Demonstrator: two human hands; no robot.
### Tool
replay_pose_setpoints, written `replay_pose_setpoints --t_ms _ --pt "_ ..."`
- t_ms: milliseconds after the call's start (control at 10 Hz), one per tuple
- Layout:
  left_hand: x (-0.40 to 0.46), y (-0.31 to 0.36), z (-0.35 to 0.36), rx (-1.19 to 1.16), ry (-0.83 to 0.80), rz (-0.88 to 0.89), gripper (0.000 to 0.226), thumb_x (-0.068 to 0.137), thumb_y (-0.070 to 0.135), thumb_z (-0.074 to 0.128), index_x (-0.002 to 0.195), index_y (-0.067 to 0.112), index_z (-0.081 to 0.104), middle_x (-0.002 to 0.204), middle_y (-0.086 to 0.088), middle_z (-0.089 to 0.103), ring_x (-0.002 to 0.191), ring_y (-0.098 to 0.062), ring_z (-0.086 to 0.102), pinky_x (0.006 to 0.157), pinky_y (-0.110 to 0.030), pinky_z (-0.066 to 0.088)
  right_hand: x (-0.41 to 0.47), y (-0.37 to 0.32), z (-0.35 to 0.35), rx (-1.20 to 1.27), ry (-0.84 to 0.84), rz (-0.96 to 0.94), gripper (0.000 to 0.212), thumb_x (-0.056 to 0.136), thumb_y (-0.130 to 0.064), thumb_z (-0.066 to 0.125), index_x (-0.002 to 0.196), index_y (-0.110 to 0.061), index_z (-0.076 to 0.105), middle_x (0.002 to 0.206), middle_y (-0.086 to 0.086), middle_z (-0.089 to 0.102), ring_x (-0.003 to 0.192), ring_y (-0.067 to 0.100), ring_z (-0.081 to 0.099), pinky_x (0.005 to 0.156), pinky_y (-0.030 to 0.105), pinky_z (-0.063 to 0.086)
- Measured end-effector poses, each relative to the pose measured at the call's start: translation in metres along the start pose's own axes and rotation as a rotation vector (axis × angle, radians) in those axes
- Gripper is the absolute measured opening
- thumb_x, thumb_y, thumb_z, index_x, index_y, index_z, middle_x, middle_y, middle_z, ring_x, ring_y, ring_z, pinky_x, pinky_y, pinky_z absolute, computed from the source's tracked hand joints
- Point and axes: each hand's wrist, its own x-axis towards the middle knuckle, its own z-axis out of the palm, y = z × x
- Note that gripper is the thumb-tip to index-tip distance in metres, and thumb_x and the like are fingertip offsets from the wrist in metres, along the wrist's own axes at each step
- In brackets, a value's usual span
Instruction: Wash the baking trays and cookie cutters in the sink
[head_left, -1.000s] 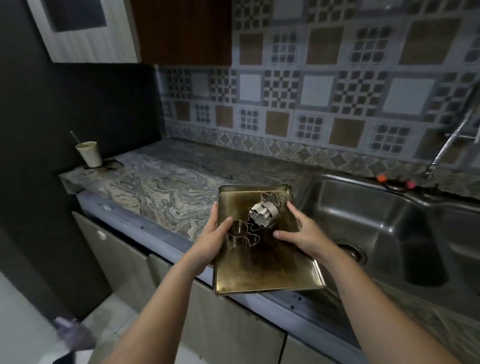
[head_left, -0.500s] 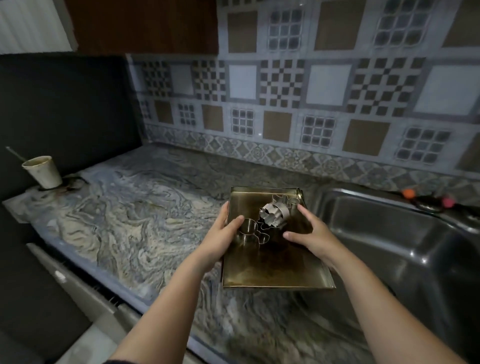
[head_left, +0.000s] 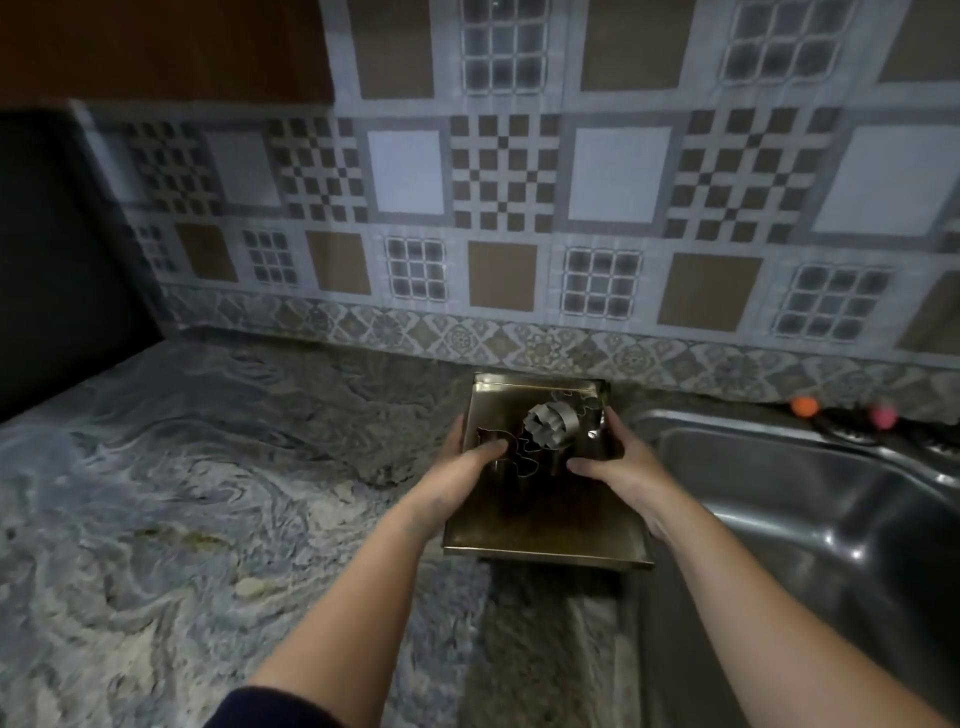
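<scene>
Our left hand (head_left: 462, 467) grips left edge of tarnished brass baking tray (head_left: 545, 525), thumb on top; our right hand (head_left: 618, 462) grips right edge; both forearms extended forward.

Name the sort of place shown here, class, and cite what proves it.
Most likely a home kitchen: a steel sink set into a marbled stone counter, a patterned tile backsplash behind, and a baking tray holding cookie cutters.
</scene>
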Motion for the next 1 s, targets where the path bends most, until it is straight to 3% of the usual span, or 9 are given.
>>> replay_pose_setpoints --t_ms 100,200,400,500,600,700,800,900,1000 --pt "0.042 0.004 -0.008 0.0 -0.017 0.051 0.033 0.094 0.031 0.056 0.125 0.039 0.045 0.111 0.015 0.056 0.096 -0.002 0.052 0.081 -0.024 0.043 0.03 -0.006 0.008 -0.001 0.031 0.026 0.092 0.078 -0.012 0.076 0.15 -0.029 0.021 0.149 0.003 0.04 0.135 0.024 0.038 0.101 0.031 0.034" --pt "0.08 0.003 -0.013 0.019 -0.038 0.074 0.036 0.095 0.028 0.054 0.131 0.027 0.05 0.117 0.007 0.059 0.093 0.0 0.052 0.073 -0.022 0.04 0.057 -0.006 0.015 0.01 0.038 0.048 0.092 0.079 -0.013 0.076 0.151 -0.029 0.021 0.15 0.003 0.038 0.135 0.023 0.036 0.091 0.024 0.031" --pt "0.134 -0.006 -0.019 -0.047 -0.094 0.005 0.031 0.095 0.03 0.054 0.125 0.026 0.051 0.107 0.008 0.059 0.091 -0.003 0.053 0.068 -0.023 0.04 0.102 0.003 0.026 -0.04 0.074 0.091 0.088 0.079 -0.012 0.076 0.15 -0.026 0.026 0.143 0.003 0.047 0.121 0.017 0.047 0.088 0.021 0.038" --pt "0.155 -0.004 -0.019 -0.084 -0.124 -0.004 0.023 0.095 0.027 0.053 0.118 0.028 0.051 0.106 0.008 0.06 0.083 0.002 0.051 0.061 -0.02 0.038 0.118 0.006 0.028 -0.053 0.11 0.081 0.086 0.076 -0.01 0.078 0.149 -0.019 0.032 0.145 0.006 0.046 0.128 0.02 0.047 0.094 0.024 0.041" --pt "0.172 -0.001 -0.017 -0.088 -0.114 -0.003 0.024 0.094 0.028 0.055 0.117 0.025 0.055 0.114 0.001 0.059 0.087 -0.006 0.054 0.066 -0.023 0.04 0.127 0.007 0.028 -0.081 0.155 0.082 0.087 0.072 -0.012 0.082 0.146 -0.018 0.037 0.144 0.008 0.047 0.129 0.023 0.048 0.101 0.03 0.043" --pt "0.182 -0.004 -0.021 -0.062 -0.129 -0.002 0.037 0.09 0.037 0.056 0.123 0.021 0.057 0.125 0.0 0.058 0.109 -0.017 0.053 0.094 -0.034 0.042 0.133 0.008 0.026 -0.075 0.177 0.066 0.082 0.071 -0.011 0.082 0.143 -0.019 0.043 0.139 0.009 0.051 0.123 0.025 0.052 0.099 0.033 0.046" --pt "0.176 0.0 -0.025 -0.043 -0.165 -0.05 0.073 0.076 0.058 0.059 0.138 0.022 0.048 0.144 -0.002 0.047 0.129 -0.025 0.045 0.111 -0.046 0.032 0.129 0.006 0.023 0.006 0.145 0.073 0.072 0.076 -0.012 0.078 0.14 -0.019 0.046 0.128 -0.001 0.053 0.109 0.02 0.057 0.09 0.033 0.051" --pt "0.168 0.005 -0.028 -0.008 -0.104 0.009 0.076 0.092 0.056 0.046 0.154 0.023 0.016 0.16 0.001 0.017 0.146 -0.023 0.02 0.116 -0.042 0.019 0.121 0.001 0.017 0.038 0.162 0.017 0.06 0.082 -0.013 0.073 0.138 -0.018 0.05 0.132 0.002 0.053 0.103 0.014 0.054 0.087 0.028 0.048" --pt "0.14 -0.001 -0.04 0.096 -0.021 0.092 0.067 0.097 0.051 0.042 0.153 0.028 0.014 0.16 0.004 0.014 0.147 -0.019 0.016 0.118 -0.043 0.018 0.093 -0.002 0.009 -0.118 0.222 -0.042 0.05 0.086 -0.017 0.069 0.134 -0.023 0.053 0.134 0.0 0.053 0.114 0.012 0.05 0.091 0.022 0.038"
